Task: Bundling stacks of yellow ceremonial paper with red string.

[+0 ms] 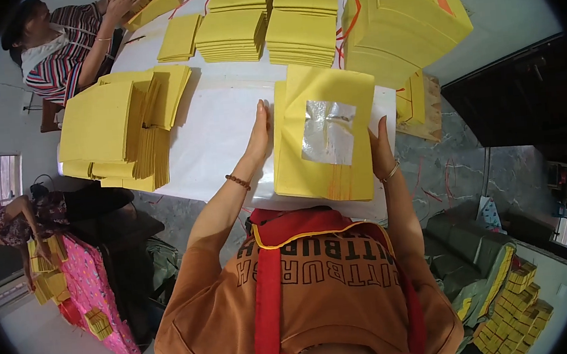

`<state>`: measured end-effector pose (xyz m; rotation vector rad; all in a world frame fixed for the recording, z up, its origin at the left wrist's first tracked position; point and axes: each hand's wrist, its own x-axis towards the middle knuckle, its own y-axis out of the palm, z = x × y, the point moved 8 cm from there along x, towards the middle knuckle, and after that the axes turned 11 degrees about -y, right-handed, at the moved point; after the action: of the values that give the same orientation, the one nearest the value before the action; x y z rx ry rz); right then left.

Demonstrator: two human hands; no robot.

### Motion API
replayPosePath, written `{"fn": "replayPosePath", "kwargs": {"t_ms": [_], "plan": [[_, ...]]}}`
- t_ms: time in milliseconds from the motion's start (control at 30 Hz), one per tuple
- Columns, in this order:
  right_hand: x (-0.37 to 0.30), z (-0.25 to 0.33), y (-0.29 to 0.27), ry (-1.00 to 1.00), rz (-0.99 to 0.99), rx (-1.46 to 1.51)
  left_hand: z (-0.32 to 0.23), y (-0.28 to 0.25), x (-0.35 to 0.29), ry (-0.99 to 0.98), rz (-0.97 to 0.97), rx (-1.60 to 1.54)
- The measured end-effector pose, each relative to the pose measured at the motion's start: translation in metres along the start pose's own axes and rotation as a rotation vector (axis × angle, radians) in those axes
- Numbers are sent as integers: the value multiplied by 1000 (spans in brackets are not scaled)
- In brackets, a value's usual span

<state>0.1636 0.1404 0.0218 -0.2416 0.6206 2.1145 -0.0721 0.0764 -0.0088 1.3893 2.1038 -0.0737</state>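
Observation:
A stack of yellow joss paper [293, 169], its top sheet bearing a silver foil square [329, 132] and orange strokes, is at the near edge of the table in front of me. My left hand [261, 133] is flat along its left side, fingers stretched out and pointing away from me. At the right side, my right hand [381, 148] is also held straight, partly hidden by the paper. The palms face each other with the stack between them; whether the left one touches it, I cannot tell.
Loose yellow paper piles [100, 125] lean at the table's left. Folded bundles [231, 36] stand in rows farther back, beside a large yellow block [405, 25] with red string. A person in a striped top [70, 50] handles paper at far left; another person [38, 222] works lower left.

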Motion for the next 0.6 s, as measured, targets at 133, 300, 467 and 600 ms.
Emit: {"fn": "replayPosePath", "kwargs": {"t_ms": [133, 300, 467, 600], "plan": [[29, 9, 3, -135, -28, 47, -22, 40, -14, -71, 173, 40], [57, -4, 10, -325, -28, 197, 14, 29, 10, -310, 257, -148], [51, 0, 20, -266, -60, 249, 35, 9, 25, -309, 190, -215], [43, -30, 11, -278, -106, 399, 41, 11, 23, -314, 248, -306]]}}
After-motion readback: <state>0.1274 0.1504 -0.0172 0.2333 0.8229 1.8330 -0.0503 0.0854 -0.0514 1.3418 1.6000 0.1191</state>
